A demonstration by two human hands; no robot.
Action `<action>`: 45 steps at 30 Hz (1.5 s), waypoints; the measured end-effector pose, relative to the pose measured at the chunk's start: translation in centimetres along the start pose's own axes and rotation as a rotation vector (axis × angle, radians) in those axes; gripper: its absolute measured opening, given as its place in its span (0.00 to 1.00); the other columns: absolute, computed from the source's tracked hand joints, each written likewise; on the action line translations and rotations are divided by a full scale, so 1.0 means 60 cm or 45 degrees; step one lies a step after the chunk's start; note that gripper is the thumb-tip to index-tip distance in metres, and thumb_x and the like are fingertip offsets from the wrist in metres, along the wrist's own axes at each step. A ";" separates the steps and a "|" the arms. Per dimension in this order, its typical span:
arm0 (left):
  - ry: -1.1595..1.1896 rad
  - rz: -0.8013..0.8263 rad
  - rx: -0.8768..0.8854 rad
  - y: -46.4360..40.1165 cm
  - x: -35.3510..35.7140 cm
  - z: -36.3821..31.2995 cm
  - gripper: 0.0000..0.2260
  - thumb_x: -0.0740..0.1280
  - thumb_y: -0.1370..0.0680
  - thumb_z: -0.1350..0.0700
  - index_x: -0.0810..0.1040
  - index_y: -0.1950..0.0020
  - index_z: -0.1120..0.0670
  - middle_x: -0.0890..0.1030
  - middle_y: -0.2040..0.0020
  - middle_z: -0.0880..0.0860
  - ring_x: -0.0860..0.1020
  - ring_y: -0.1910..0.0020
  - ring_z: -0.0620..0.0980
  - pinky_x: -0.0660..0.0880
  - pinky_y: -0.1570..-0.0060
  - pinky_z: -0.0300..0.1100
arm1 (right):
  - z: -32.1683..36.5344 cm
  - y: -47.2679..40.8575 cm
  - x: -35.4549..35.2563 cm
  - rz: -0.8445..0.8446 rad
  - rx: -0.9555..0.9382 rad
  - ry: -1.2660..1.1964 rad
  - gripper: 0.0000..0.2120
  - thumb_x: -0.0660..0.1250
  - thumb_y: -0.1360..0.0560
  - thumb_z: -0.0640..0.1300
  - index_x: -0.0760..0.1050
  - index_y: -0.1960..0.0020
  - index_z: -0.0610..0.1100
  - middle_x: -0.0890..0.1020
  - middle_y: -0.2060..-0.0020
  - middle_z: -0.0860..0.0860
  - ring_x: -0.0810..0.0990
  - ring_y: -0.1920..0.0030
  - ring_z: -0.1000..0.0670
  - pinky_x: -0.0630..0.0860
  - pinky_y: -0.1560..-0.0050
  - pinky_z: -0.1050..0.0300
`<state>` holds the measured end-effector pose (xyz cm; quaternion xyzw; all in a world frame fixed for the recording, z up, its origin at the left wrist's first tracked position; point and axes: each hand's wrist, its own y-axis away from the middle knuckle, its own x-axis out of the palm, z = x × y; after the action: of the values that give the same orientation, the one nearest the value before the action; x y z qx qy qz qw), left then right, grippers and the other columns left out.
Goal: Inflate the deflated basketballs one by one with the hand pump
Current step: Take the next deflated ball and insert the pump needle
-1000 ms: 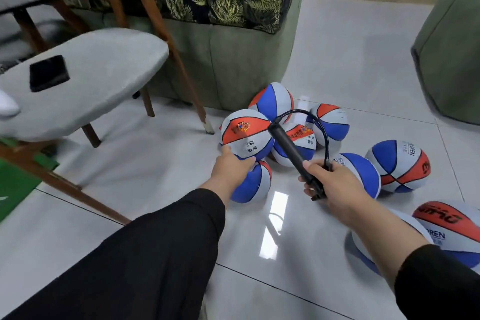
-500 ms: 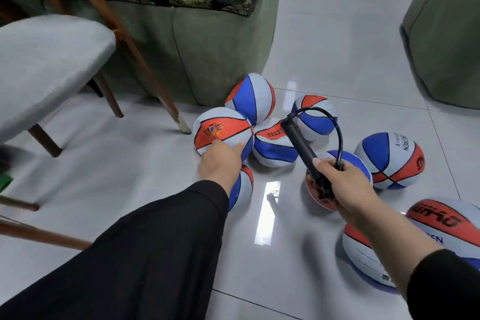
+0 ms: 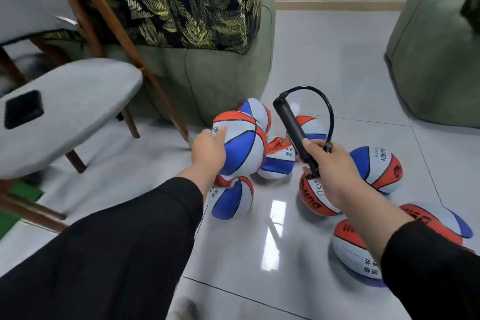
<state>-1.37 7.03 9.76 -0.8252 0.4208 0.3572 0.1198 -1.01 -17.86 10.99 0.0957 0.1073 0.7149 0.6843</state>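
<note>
Gripping a red, white and blue basketball (image 3: 240, 148) from its left side, the left hand (image 3: 209, 152) holds it above the others, its fingers (image 3: 220, 132) curled against the ball's white panel. The right hand (image 3: 331, 171) is wrapped round the lower end of a black hand pump (image 3: 292, 127), which tilts up and to the left; a thin black hose (image 3: 326, 104) loops from the pump's top end over and down to the hand. Both forearms wear black sleeves (image 3: 130, 241). Below the lifted ball, a partly flattened basketball (image 3: 231, 200) lies on the glossy white tiled floor (image 3: 259, 254), and another with orange lettering (image 3: 279, 161) sits just to the right of the lifted one. Two more show behind, one (image 3: 255, 110) peeking over the lifted ball and one (image 3: 310, 125) partly hidden by the pump. Under the right hand lies a mostly red ball (image 3: 310, 197); to its right stands a rounder one (image 3: 378, 169), and nearer the camera two more (image 3: 355, 254) (image 3: 439, 221) lie close together beside the right forearm. A green upholstered seat (image 3: 213, 78) with a dark leaf-patterned cloth (image 3: 181, 0) stands behind the balls, another green seat (image 3: 436, 60) at the right. At the left is a grey cushioned chair with wooden legs (image 3: 72, 101), with a dark flat object (image 3: 24, 109) lying on its seat.
</note>
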 end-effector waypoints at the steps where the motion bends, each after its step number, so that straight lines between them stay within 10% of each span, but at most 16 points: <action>1: 0.065 0.013 -0.003 0.009 -0.014 -0.014 0.22 0.57 0.14 0.43 0.74 0.48 0.63 0.77 0.49 0.62 0.76 0.44 0.64 0.72 0.51 0.51 | 0.020 0.011 -0.002 -0.003 -0.032 -0.013 0.09 0.70 0.20 0.50 0.79 0.47 0.44 0.86 0.61 0.48 0.79 0.59 0.45 0.79 0.57 0.51; 9: 0.510 0.129 0.031 0.107 -0.099 -0.137 0.21 0.58 0.16 0.39 0.73 0.55 0.56 0.70 0.58 0.57 0.66 0.60 0.53 0.62 0.59 0.47 | 0.158 0.092 -0.060 -0.027 -0.200 0.027 0.11 0.69 0.20 0.53 0.82 0.55 0.46 0.85 0.52 0.38 0.78 0.57 0.46 0.77 0.58 0.50; 14: 0.727 0.213 -0.111 0.150 -0.107 -0.160 0.30 0.63 0.30 0.30 0.78 0.53 0.58 0.81 0.55 0.56 0.78 0.56 0.60 0.75 0.51 0.49 | 0.170 0.121 -0.078 -0.061 -0.184 -0.059 0.12 0.68 0.19 0.53 0.81 0.52 0.45 0.86 0.52 0.41 0.82 0.53 0.46 0.80 0.48 0.45; 24: 0.810 0.575 0.076 0.209 -0.093 -0.186 0.36 0.78 0.30 0.37 0.69 0.27 0.47 0.80 0.35 0.46 0.82 0.40 0.50 0.82 0.41 0.55 | 0.165 0.138 -0.108 -0.033 -0.142 -0.170 0.18 0.66 0.18 0.52 0.79 0.44 0.37 0.83 0.58 0.45 0.83 0.55 0.48 0.80 0.39 0.35; 27: 0.781 0.541 0.165 0.207 -0.089 -0.182 0.46 0.83 0.32 0.44 0.61 0.21 0.44 0.76 0.34 0.45 0.79 0.38 0.50 0.81 0.40 0.53 | 0.161 0.135 -0.109 -0.026 -0.135 -0.177 0.15 0.65 0.17 0.52 0.80 0.51 0.40 0.83 0.63 0.48 0.83 0.59 0.48 0.80 0.41 0.35; 45: 0.567 0.213 0.319 0.169 -0.132 -0.118 0.30 0.78 0.25 0.49 0.70 0.26 0.45 0.78 0.43 0.36 0.78 0.45 0.38 0.79 0.45 0.41 | 0.149 0.128 -0.084 0.078 0.242 0.005 0.11 0.63 0.18 0.42 0.80 0.49 0.37 0.84 0.65 0.41 0.75 0.64 0.44 0.77 0.56 0.50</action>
<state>-8.89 2.06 21.33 -0.8246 0.5444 0.1209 0.0955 -5.57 -23.01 21.81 0.1619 0.1731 0.7223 0.6498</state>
